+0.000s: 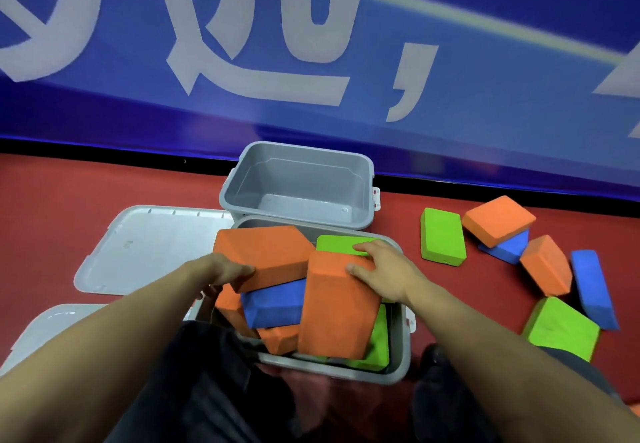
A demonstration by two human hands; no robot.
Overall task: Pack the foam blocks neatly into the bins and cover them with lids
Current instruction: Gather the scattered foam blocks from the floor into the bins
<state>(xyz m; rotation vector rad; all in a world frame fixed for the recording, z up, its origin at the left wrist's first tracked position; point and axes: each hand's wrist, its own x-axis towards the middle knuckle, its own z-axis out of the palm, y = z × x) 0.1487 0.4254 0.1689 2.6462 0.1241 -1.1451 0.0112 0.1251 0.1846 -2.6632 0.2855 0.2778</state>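
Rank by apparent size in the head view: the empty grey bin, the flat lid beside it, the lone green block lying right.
Empty grey bin and flat lid look alike, unranked. Smallest: green block.

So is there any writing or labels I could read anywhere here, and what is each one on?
Blue banner: big white characters cut off by the frame's edge, not readable as words; only a "," is whole.
Far bin: a small white sticker with red marks on its right side, too small to read.
Near bin: a similar sticker, unreadable.
Lid: faint embossed marks, too blurred.
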